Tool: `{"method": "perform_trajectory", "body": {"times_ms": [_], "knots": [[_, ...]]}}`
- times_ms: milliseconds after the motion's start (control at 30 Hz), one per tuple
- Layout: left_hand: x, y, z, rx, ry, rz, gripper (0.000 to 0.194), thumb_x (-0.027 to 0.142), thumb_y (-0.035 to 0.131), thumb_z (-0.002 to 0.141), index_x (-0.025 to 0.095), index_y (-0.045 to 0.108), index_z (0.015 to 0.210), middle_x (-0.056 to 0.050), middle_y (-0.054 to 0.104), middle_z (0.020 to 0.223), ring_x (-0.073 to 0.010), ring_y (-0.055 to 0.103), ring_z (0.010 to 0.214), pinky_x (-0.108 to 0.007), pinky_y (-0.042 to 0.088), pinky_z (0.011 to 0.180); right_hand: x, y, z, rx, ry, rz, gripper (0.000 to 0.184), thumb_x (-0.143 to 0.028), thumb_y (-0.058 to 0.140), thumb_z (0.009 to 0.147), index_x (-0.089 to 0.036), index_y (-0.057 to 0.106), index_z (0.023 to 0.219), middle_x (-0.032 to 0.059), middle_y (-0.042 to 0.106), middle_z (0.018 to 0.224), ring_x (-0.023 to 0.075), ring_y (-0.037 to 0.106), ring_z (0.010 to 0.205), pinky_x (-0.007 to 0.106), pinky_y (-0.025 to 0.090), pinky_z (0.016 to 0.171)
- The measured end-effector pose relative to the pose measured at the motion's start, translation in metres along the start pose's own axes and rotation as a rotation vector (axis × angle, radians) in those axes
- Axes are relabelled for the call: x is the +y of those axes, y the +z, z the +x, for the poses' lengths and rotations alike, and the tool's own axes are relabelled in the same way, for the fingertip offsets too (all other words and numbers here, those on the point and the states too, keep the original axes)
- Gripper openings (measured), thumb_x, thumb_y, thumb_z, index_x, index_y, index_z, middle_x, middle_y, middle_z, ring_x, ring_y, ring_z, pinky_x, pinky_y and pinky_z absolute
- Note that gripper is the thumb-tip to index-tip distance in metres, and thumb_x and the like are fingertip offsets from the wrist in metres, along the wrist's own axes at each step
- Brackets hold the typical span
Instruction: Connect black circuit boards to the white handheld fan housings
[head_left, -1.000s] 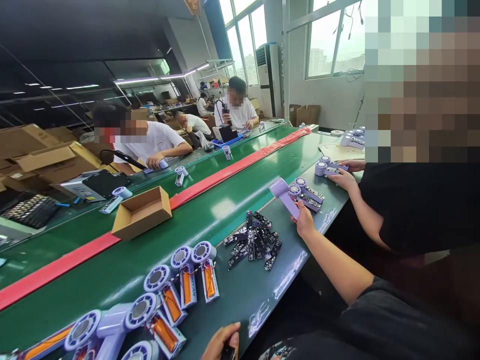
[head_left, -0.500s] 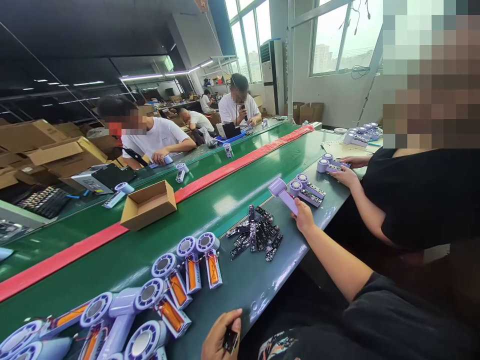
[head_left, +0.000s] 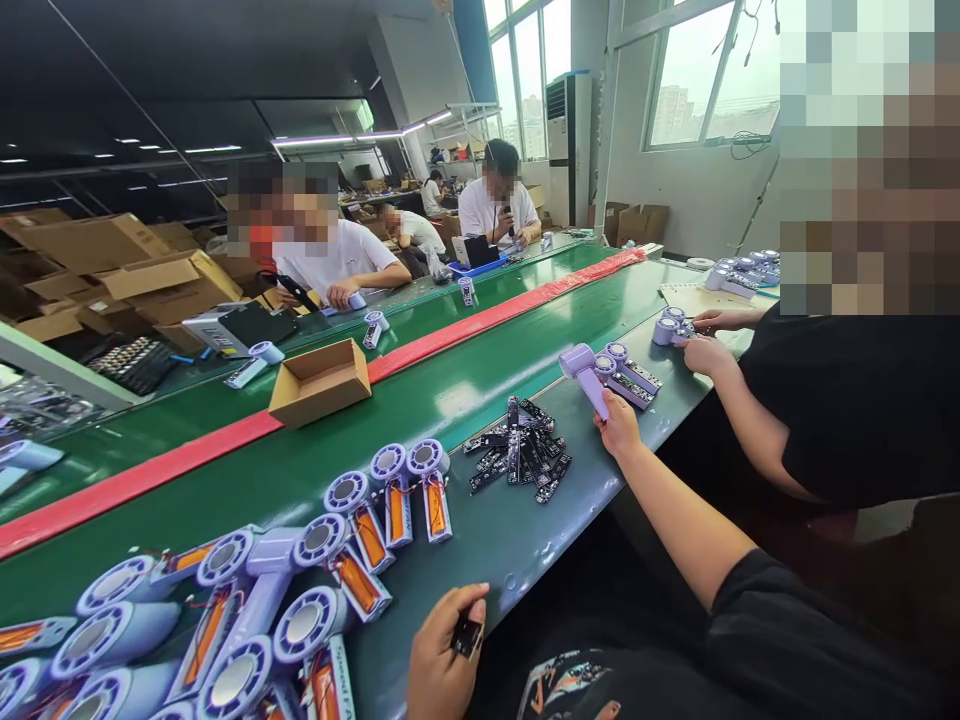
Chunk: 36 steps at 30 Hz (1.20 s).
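My right hand [head_left: 619, 426] is closed around the handle of a lilac handheld fan [head_left: 589, 376], its round head tilted up to the left above the bench. Just beyond it lie two opened fans [head_left: 628, 378] with circuit boards showing in their handles. In my left hand [head_left: 442, 650], low at the bench's front edge, a small black part [head_left: 466, 634] is gripped; the fingers hide most of it. Between the hands, further in, is a loose pile of black circuit boards [head_left: 519, 450]. Several opened lilac fans [head_left: 367, 540] with orange batteries and wires lie to the left.
A green conveyor belt [head_left: 450, 395] with a red strip [head_left: 510, 308] runs beyond the bench. An open cardboard box [head_left: 321, 385] stands on it. At right, a co-worker's hands [head_left: 709, 350] hold another fan [head_left: 667, 328]. Other people sit across the belt.
The view has swung left, so most of the scene sits further right. My two hands keep their holds, and the fan's handle looks a little more upright.
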<state>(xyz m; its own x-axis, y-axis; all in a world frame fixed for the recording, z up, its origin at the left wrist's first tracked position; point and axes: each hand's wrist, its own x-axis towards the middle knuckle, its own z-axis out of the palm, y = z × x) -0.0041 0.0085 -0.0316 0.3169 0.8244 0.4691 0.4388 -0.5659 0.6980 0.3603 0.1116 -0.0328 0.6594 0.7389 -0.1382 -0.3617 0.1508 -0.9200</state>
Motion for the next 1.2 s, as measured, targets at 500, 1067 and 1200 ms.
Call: {"method": "perform_trajectory", "body": {"times_ms": [500, 1067, 1200], "knots": [[-0.003, 0.002, -0.005, -0.005, -0.005, 0.025, 0.025, 0.038, 0.057, 0.092, 0.021, 0.075, 0.089, -0.005, 0.075, 0.077, -0.0168, 0.073, 0.066, -0.022, 0.060, 0.062, 0.005, -0.012, -0.003, -0.030, -0.143, -0.320, 0.037, -0.039, 0.060, 0.095, -0.017, 0.059, 0.124, 0.0086, 0.062, 0.122, 0.0207, 0.064, 0.103, 0.042, 0.056, 0.087], [0.008, 0.001, 0.000, 0.018, 0.007, -0.006, 0.020, 0.029, 0.056, 0.091, 0.022, 0.074, 0.086, -0.003, 0.071, 0.069, -0.0141, 0.069, 0.059, -0.020, 0.055, 0.056, -0.008, -0.027, -0.031, -0.011, -0.688, -1.128, 0.056, -0.044, 0.057, 0.086, -0.018, 0.048, 0.134, 0.0206, 0.049, 0.134, 0.0398, 0.038, 0.129, 0.066, 0.025, 0.105], [0.007, 0.000, -0.001, -0.020, -0.040, 0.009, 0.023, 0.032, 0.055, 0.092, 0.022, 0.074, 0.087, -0.004, 0.073, 0.072, -0.0159, 0.071, 0.063, -0.022, 0.057, 0.058, 0.001, -0.016, -0.091, -0.532, -0.894, -1.113, 0.023, -0.035, 0.051, 0.092, -0.024, 0.067, 0.104, 0.0099, 0.067, 0.101, 0.0247, 0.060, 0.102, 0.043, 0.042, 0.094]]}}
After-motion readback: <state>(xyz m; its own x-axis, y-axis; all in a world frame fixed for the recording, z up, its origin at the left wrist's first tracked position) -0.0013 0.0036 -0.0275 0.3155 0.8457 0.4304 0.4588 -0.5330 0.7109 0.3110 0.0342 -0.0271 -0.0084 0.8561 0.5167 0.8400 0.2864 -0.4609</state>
